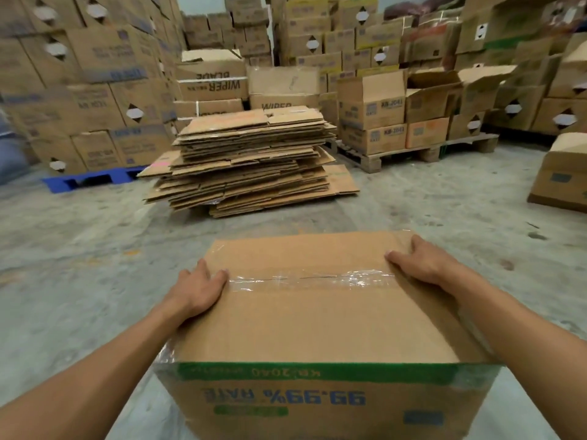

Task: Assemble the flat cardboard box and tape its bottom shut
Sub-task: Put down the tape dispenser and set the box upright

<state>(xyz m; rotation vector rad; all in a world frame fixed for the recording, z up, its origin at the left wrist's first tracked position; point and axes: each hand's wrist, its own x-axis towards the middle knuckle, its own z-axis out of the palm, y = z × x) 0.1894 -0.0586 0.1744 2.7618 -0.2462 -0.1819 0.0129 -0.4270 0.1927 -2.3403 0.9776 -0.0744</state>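
An assembled brown cardboard box (317, 325) stands upside down right in front of me, its printed text inverted on the near side. Its upturned bottom flaps meet in a seam covered by a strip of clear tape (311, 279) running left to right. My left hand (198, 289) lies over the box's left edge at the tape's left end, fingers curled on the cardboard. My right hand (419, 260) rests flat on the top near the right edge, at the tape's right end. No tape roll is visible.
A tall pile of flattened cardboard boxes (251, 160) lies on the concrete floor ahead. Stacked cartons on a blue pallet (82, 181) fill the left; a wooden pallet (413, 154) with open cartons stands at right. Another carton (562, 176) sits at far right.
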